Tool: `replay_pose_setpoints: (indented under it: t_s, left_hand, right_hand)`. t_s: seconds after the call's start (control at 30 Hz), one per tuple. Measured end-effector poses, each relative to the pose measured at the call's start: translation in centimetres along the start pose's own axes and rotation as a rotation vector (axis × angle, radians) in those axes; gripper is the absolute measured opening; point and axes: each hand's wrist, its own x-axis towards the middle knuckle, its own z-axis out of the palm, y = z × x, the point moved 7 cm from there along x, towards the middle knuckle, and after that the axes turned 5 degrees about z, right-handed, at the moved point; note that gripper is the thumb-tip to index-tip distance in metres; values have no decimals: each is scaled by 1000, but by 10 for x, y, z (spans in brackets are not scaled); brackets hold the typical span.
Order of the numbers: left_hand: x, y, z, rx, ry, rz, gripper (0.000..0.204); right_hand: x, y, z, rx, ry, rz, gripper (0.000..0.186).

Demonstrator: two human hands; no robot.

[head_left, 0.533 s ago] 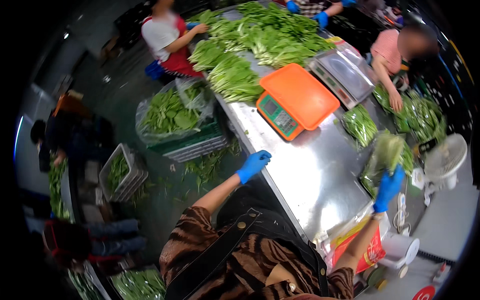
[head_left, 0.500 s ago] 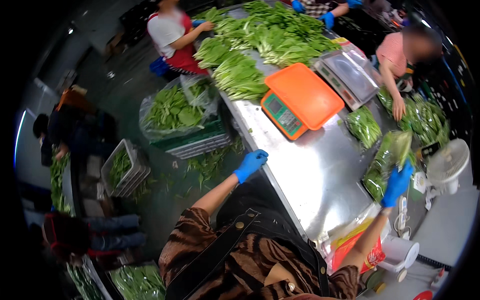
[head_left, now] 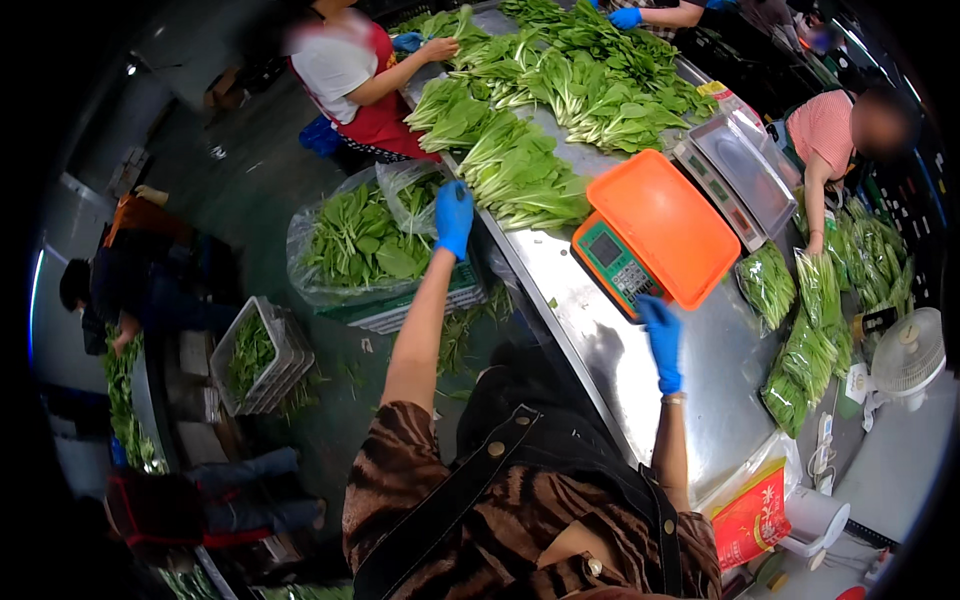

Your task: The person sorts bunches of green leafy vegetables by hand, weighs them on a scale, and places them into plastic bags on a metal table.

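Observation:
My left hand (head_left: 454,215), in a blue glove, is raised over the table's left edge, beside the near end of a long pile of leafy greens (head_left: 530,180). Its fingers point away from me and are partly hidden, and no greens show in it. In a matching glove, my right hand (head_left: 662,345) hovers at the near corner of an orange weighing scale (head_left: 665,225), close to its green keypad. Its fingers are stretched out and hold nothing. The scale's pan carries no greens. Bagged greens (head_left: 800,365) lie to the right of my right hand.
A steel table (head_left: 600,350) runs diagonally before me. Beyond the orange scale stands a second scale (head_left: 735,170). A fan (head_left: 908,350) and a red package (head_left: 750,515) are at right. Left of the table sits a bag-lined crate of greens (head_left: 365,235). Co-workers stand around the table.
My right hand has let go of the bagged greens at the right and moved left to the orange scale. My left hand has moved forward from the table edge toward the pile.

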Motion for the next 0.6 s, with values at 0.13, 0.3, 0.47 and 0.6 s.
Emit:
replay_pose_setpoints:
  t_s: [0.13,0.3,0.47,0.6]
  left_hand:
    - [67,-48,38,42,-151,-58,29]
    - [100,-101,100,163,-620,-196,53]
    - [80,-103,130,82,-921,-151,50]
    - [61,-100,133,24,-867,-255,49]
  right_hand:
    - [11,-15,127,87,-251,6,20]
    - [49,-27,181,56,-226,-21,22]
    - [94,8,187,-83,44,24,29]
    - [136,24,194,-277,153,-62,37]
